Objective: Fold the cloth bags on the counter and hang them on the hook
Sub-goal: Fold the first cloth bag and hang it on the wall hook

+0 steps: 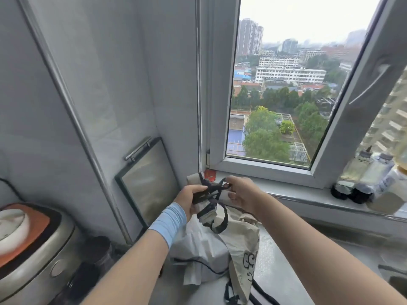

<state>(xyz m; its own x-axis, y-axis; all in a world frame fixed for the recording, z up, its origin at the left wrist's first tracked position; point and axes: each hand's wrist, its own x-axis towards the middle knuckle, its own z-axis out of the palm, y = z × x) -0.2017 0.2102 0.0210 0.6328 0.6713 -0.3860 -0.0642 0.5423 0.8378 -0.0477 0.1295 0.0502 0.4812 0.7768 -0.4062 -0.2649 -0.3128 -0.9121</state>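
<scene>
Hovering above the counter [272, 258] near the window sill [297, 191], a rolled-up beige cloth bag [193, 179] is gripped in the left hand [187, 200] — fingers curled tight round it. Its dark strap [212, 189] is pinched by the right hand [241, 194], and more bags [242, 238] are heaped on the counter just underneath.

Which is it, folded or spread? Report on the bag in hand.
Folded: the bag is a compact bundle, black straps wound round it, gripped by the left hand; the right hand pinches a strap.
</scene>
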